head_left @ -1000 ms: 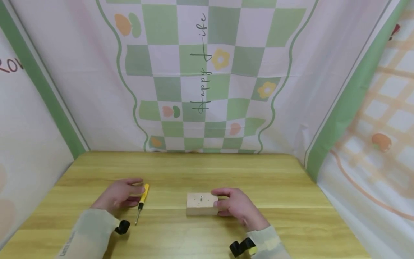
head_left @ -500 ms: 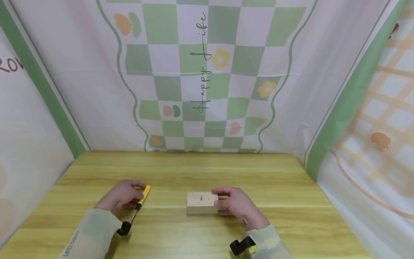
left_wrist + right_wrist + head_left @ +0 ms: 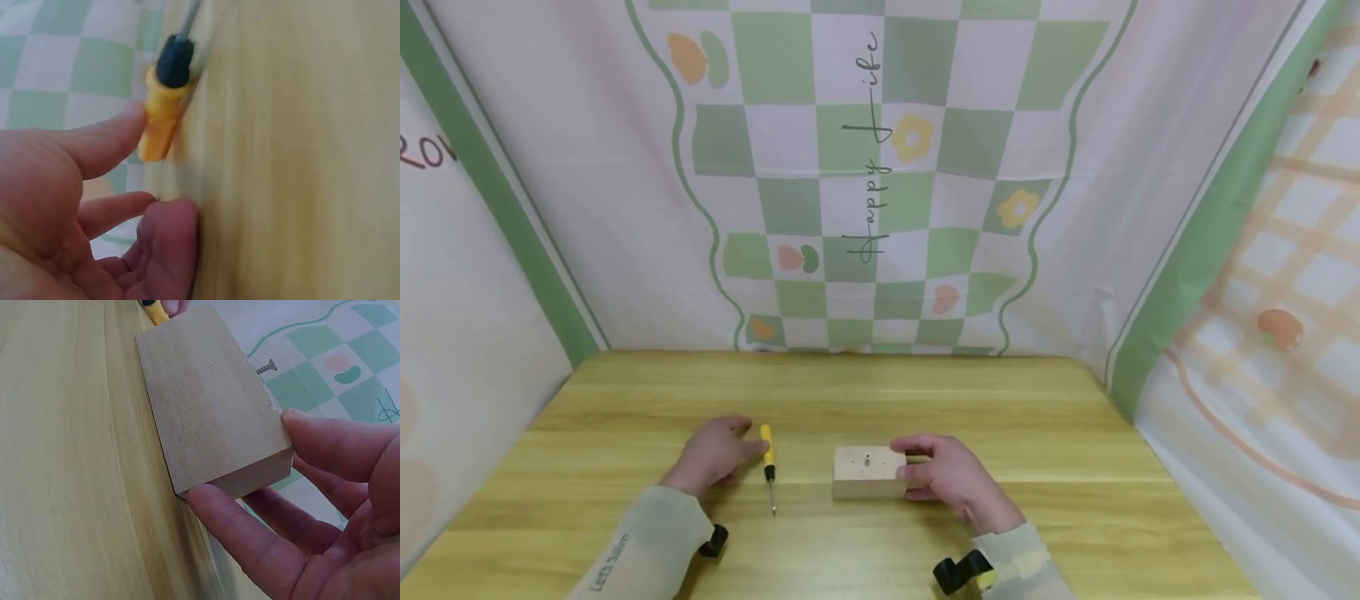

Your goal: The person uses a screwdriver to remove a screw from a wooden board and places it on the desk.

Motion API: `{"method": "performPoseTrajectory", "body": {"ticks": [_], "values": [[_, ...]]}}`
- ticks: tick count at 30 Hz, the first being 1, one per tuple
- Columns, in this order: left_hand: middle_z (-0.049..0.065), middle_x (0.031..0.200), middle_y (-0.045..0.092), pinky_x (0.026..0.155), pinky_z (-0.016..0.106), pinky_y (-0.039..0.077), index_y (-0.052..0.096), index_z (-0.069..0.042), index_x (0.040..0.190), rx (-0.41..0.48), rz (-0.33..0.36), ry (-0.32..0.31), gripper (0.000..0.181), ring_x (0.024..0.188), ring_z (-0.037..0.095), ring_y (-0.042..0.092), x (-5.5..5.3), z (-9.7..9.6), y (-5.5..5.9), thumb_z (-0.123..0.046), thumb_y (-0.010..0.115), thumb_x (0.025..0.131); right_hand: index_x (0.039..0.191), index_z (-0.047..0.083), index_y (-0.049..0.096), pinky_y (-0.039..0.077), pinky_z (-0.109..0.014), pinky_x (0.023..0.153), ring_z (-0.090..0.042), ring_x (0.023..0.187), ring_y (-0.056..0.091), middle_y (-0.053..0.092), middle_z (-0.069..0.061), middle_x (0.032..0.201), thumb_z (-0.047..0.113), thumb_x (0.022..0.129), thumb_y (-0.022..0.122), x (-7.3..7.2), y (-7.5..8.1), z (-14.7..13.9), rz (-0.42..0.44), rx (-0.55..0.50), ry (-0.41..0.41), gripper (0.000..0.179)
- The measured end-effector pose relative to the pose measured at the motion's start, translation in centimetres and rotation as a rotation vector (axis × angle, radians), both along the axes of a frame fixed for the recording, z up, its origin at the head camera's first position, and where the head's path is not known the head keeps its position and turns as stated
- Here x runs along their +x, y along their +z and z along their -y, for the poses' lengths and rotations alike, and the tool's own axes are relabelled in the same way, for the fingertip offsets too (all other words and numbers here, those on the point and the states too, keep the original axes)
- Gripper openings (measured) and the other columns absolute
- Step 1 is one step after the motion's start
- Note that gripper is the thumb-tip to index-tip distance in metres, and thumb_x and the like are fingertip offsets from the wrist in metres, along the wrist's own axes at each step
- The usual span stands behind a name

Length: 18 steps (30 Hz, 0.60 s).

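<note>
A screwdriver (image 3: 768,457) with a yellow handle and black collar lies left of the block, its tip toward the near edge. My left hand (image 3: 711,454) is beside it; in the left wrist view the thumb touches the yellow handle (image 3: 164,106), while the other fingers are loosely bent and apart from it. A pale wooden block (image 3: 859,489) rests on the table. From its top a screw (image 3: 267,366) sticks up, with small holes around it. My right hand (image 3: 955,475) grips the block's right end between thumb and fingers.
The wood-grain table (image 3: 880,392) ends at a hanging cloth (image 3: 842,204) with green checks at the back. More cloth hangs on both sides. Each wrist carries a black camera mount (image 3: 962,572).
The screwdriver has shifted right, closer to the block, and turned so its tip points toward the near edge. My left hand moved right with it. The right hand and block stayed put.
</note>
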<state>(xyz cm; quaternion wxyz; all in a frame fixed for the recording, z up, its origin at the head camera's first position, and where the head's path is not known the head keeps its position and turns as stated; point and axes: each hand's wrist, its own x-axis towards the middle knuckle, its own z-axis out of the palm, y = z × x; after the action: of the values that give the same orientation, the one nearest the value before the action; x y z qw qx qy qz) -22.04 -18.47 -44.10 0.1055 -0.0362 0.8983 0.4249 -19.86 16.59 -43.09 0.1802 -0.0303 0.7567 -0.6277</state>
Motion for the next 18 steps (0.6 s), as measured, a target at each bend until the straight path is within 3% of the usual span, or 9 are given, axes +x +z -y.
{"method": "performPoseTrajectory", "body": {"ticks": [4, 7, 12, 18], "values": [[0.02, 0.128, 0.061, 0.048, 0.034, 0.051, 0.049, 0.002, 0.144, -0.008, 0.004, -0.013, 0.068, 0.045, 0.017, 0.052, -0.2, -1.0, 0.1, -0.031, 0.075, 0.09, 0.128, 0.001, 0.066, 0.059, -0.043, 0.078, -0.028, 0.1, 0.065, 0.057, -0.018, 0.132, -0.002, 0.086, 0.075, 0.0, -0.1, 0.0, 0.0, 0.0, 0.0, 0.043], [0.016, 0.11, 0.066, 0.05, 0.034, 0.053, 0.05, 0.003, 0.142, 0.06, 0.041, -0.005, 0.063, 0.05, 0.018, 0.053, -0.1, -1.3, 0.5, -0.016, 0.075, 0.087, 0.128, 0.001, 0.066, 0.059, -0.043, 0.078, -0.027, 0.1, 0.065, 0.057, -0.018, 0.132, -0.002, 0.086, 0.075, 0.0, -0.1, -0.1, -0.003, -0.004, 0.002, 0.043], [0.014, 0.087, 0.062, 0.055, 0.037, 0.056, 0.052, 0.003, 0.14, 0.152, 0.099, -0.006, 0.064, 0.063, 0.024, 0.057, 0.1, -0.9, 1.0, 0.002, 0.066, 0.077, 0.128, 0.001, 0.066, 0.059, -0.044, 0.077, -0.027, 0.1, 0.065, 0.057, -0.017, 0.133, -0.001, 0.086, 0.075, 0.1, -0.1, -0.2, -0.009, -0.005, 0.003, 0.043], [0.018, 0.092, 0.06, 0.059, 0.041, 0.058, 0.053, -0.003, 0.137, 0.284, 0.16, 0.005, 0.058, 0.071, 0.029, 0.06, -0.1, 0.3, 0.6, 0.003, 0.066, 0.081, 0.128, 0.002, 0.066, 0.059, -0.043, 0.078, -0.027, 0.1, 0.065, 0.057, -0.018, 0.133, 0.0, 0.086, 0.075, 0.0, -0.1, -0.3, -0.005, -0.008, 0.008, 0.043]]}}
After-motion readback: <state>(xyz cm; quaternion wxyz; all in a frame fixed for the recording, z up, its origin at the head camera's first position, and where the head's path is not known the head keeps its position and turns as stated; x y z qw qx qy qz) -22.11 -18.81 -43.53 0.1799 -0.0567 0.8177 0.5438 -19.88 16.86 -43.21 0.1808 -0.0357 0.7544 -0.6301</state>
